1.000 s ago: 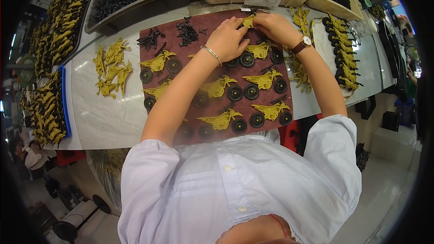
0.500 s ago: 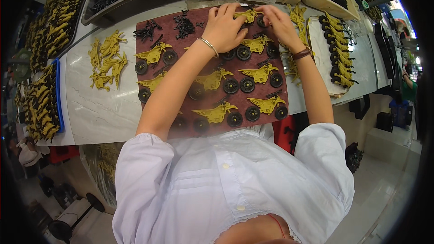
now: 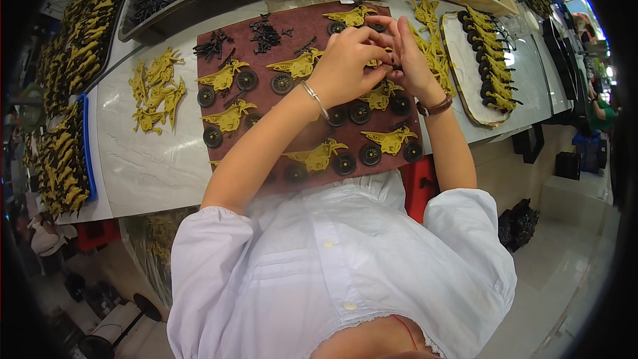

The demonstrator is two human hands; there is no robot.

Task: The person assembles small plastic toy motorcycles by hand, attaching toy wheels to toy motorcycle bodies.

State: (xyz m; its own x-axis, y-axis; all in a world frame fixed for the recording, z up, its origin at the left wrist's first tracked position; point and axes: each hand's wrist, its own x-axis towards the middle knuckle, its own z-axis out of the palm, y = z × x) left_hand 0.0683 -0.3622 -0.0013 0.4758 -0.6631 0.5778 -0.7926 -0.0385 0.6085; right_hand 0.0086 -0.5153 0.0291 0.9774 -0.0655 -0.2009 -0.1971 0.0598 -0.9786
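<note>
- The left hand (image 3: pixel 342 60) and right hand (image 3: pixel 411 60) meet over the far end of the dark red work mat (image 3: pixel 219 153), fingers pinched narrow on a yellow toy motorcycle body (image 3: pixel 375 63); whether a small black part sits between them I cannot tell. A slip could drop the piece among the others.
- The left forearm lies just above the black wheels (image 3: pixel 359 114) and the yellow bodies laid out on the mat; a drag of the wrist could knock them out of line.
- The pile of black pins (image 3: pixel 266 32) lies near the left hand; a sweep could scatter pins across the marble worktop (image 3: pixel 146 166).
</note>
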